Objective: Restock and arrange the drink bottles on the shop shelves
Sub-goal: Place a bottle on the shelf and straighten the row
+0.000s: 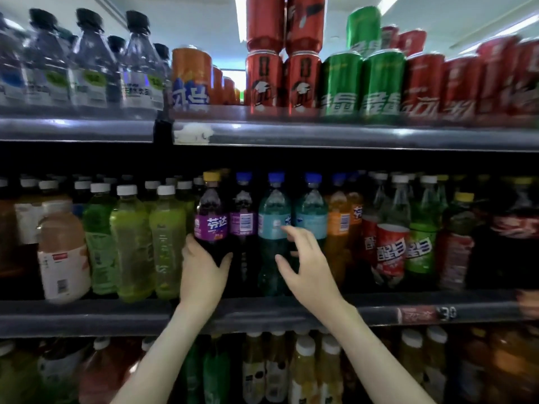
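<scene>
While the left hand (201, 266) grips the purple bottle (210, 220), neighbours (243, 223) crowd it.

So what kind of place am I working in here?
Most likely a shop's drinks aisle: tiered shelves packed with soda cans and bottles, a price tag on the shelf edge.

Two bare forearms (364, 345) reach up and forward, side by side. The left hand (201, 269) grips the lower part of a purple soda bottle (210, 217), with the thumb on its right side. The right hand (304, 265) is spread, fingers loosely bent and thumb held apart.
</scene>
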### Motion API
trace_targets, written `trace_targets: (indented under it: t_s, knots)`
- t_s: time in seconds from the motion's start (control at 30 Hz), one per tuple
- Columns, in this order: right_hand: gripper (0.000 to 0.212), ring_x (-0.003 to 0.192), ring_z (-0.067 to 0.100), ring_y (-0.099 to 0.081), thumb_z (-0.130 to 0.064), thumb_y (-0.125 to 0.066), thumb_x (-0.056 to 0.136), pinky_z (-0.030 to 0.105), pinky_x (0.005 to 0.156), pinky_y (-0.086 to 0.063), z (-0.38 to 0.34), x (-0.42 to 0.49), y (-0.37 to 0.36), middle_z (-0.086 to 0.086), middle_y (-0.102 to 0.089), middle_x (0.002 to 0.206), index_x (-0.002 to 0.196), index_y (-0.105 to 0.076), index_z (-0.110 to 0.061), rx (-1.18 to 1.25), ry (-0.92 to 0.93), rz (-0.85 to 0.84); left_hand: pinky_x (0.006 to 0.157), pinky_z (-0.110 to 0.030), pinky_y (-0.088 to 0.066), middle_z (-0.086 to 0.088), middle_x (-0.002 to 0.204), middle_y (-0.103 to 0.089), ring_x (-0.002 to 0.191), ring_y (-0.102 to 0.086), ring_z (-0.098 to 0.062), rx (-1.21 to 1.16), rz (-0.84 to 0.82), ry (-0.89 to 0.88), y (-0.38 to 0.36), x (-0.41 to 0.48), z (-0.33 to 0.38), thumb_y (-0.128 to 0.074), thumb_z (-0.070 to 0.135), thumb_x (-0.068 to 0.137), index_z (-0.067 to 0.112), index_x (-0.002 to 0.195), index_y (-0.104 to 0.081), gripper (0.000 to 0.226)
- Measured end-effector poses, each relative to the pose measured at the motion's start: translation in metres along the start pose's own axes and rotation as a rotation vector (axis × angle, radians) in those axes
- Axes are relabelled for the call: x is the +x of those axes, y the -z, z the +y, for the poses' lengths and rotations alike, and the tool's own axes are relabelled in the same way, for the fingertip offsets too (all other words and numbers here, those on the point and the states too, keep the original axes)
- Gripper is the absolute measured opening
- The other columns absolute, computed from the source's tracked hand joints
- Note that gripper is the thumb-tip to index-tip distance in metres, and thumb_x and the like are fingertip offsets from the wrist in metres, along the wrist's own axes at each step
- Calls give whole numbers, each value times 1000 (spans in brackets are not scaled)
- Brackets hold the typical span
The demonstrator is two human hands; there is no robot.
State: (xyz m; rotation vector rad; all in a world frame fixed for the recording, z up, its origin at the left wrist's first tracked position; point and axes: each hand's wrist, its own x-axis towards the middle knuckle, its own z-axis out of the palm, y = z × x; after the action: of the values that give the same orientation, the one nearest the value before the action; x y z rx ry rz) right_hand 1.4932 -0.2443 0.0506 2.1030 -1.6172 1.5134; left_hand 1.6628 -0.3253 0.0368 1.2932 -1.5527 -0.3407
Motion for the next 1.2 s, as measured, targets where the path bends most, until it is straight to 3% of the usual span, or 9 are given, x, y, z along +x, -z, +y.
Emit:
trace_targets:
  t_s: [0.1, 0.17, 0.3, 0.4, 0.6, 0.73, 0.97, 1.07, 1.2]
  knots:
    - [45, 130, 8, -37, -17, -54, 97, 33, 107, -39, 19, -6, 35, -14, -39, 130, 140, -41, -18, -33, -34, 100, 112, -56, -16, -26, 151, -11, 140, -11, -41, 129, 181, -276, -13, -23, 16, -67, 26, 84, 11, 148, -9, 87]
    - [45, 127, 8, -40, -15, -54, 96, 31, 105, -40, 36, -10, 61, -10, -42, 129, 139, -42, -15, -88, -61, 188, 109, -63, -17, -26, 151, -7, 139, -7, -43, 157, 251, -480, -27, -36, 38, -71, 19, 80, 12, 146, -17, 86]
    - [44, 122, 7, -41, -12, -55, 95, 16, 101, -34, 70, -20, 113, -6, -44, 128, 137, -44, -14, -199, -122, 369, 109, -61, -21, -24, 153, -8, 140, -8, -41, 108, 156, -727, -69, -62, 89, -69, 20, 81, 16, 145, -27, 77]
    - [53, 128, 10, -34, -13, -57, 93, 17, 99, -30, 99, -31, 149, -1, -36, 138, 141, -35, -15, -283, -266, 446, 111, -59, -23, -20, 154, -12, 142, -11, -38, 76, 68, -841, -106, -81, 122, -69, 22, 82, 18, 144, -34, 72]
    - [80, 136, 31, -24, -20, -66, 88, 41, 106, -33, 160, -46, 207, 16, -27, 148, 148, -14, -12, -338, -577, 430, 110, -58, -24, -24, 150, -22, 138, -25, -44, 198, -42, -775, -164, -91, 156, -72, 29, 78, 16, 142, -39, 73]
    - [97, 130, 33, -42, -30, -72, 83, 43, 100, -42, 191, -44, 222, 17, -36, 145, 151, -3, -21, -160, -673, 286, 106, -61, -31, -25, 148, -28, 134, -31, -46, 247, -96, -715, -186, -92, 152, -73, 29, 76, 14, 140, -40, 73]
    - [67, 116, 34, -55, -33, -76, 78, 41, 93, -47, 220, -36, 216, 15, -54, 127, 129, -40, -8, -196, -703, 292, 100, -54, -40, -23, 126, -55, 116, -53, -37, 344, -75, -867, -192, -110, 119, -70, 18, 76, 10, 121, -61, 46]
    - [66, 113, 34, -56, -32, -79, 75, 43, 94, -48, 220, -40, 211, 14, -57, 124, 124, -43, -8, -194, -660, 377, 98, -50, -44, -19, 114, -62, 105, -60, -35, 393, -123, -860, -188, -120, 98, -47, 30, 84, 8, 110, -66, 39]
    - [76, 121, 28, -51, -31, -76, 78, 37, 99, -41, 204, -55, 204, 9, -50, 135, 140, -35, -14, -160, -542, 528, 101, -45, -42, -14, 109, -63, 103, -60, -31, 446, -164, -886, -177, -126, 76, -46, 31, 85, 6, 114, -63, 42]
